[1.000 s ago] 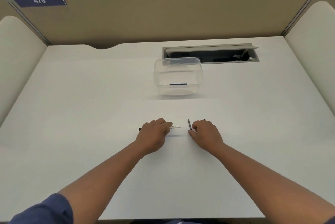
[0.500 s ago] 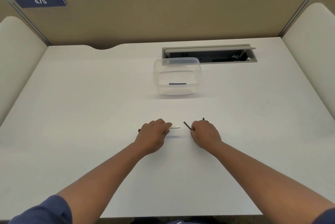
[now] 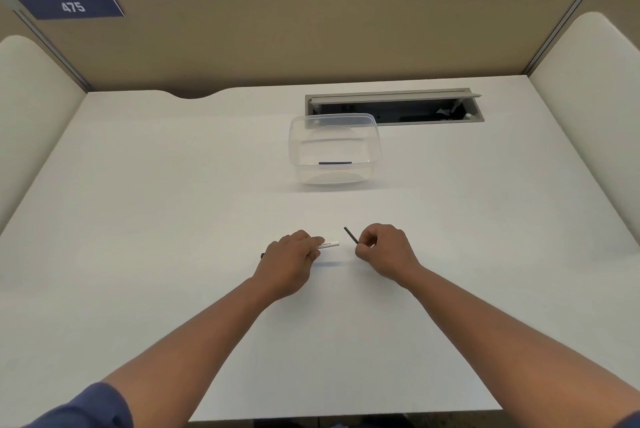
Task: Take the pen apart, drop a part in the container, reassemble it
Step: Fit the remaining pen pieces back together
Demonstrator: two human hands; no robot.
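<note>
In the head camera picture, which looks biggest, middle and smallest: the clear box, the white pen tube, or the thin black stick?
1. clear box
2. white pen tube, partly covered by the left hand
3. thin black stick, pinched by the right hand

Your white desk (image 3: 173,219) looks smooth and matt. At twelve o'clock from your hands, the container (image 3: 334,150) is clear, glossy plastic. The pen barrel (image 3: 329,244) looks like smooth white plastic; the thin dark refill (image 3: 351,235) is matt. The partition (image 3: 311,36) looks cloth-covered.
</note>
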